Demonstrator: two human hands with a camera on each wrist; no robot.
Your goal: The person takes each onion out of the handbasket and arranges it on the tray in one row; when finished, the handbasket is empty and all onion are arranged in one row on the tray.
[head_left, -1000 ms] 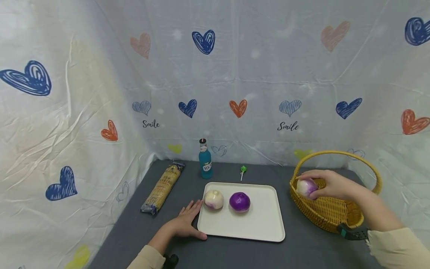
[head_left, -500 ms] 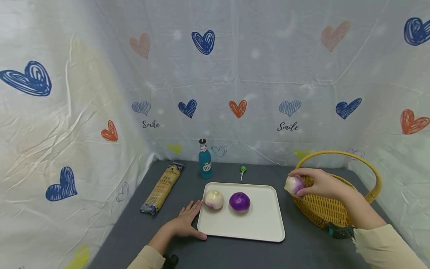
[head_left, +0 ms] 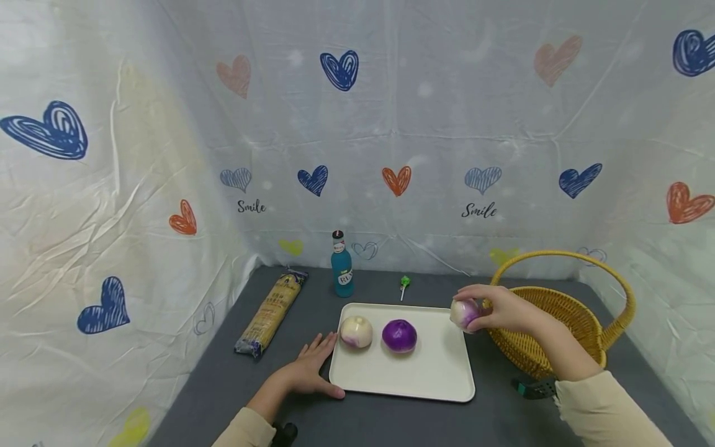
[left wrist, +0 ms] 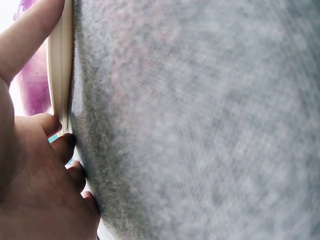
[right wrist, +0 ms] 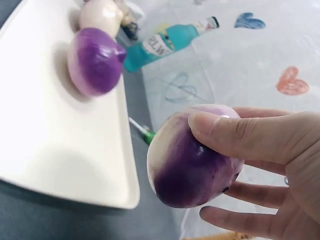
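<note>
My right hand [head_left: 499, 308] pinches a white-and-purple turnip [head_left: 462, 314] between thumb and fingers, above the right rim of the cream tray [head_left: 430, 372]. In the right wrist view the thumb presses on the held turnip's [right wrist: 192, 162] purple side. A whitish turnip [head_left: 356, 331] sits at the tray's left, and a deep purple turnip [head_left: 399, 336] stands right of it. With fingers spread, my left hand [head_left: 307, 371] rests at the tray's left edge; thumb and fingertips touch the rim in the left wrist view.
A yellow wicker basket [head_left: 550, 310] with a tall handle stands at the right, partly behind my right arm. Behind the tray are a blue bottle [head_left: 342, 273] and a green lollipop [head_left: 404, 282]. A noodle packet [head_left: 270, 313] lies at left. A heart-printed curtain hangs behind the table.
My right hand has carried the turnip leftward, out of the basket and over to the tray's right edge. The left hand and the tray have stayed put.
</note>
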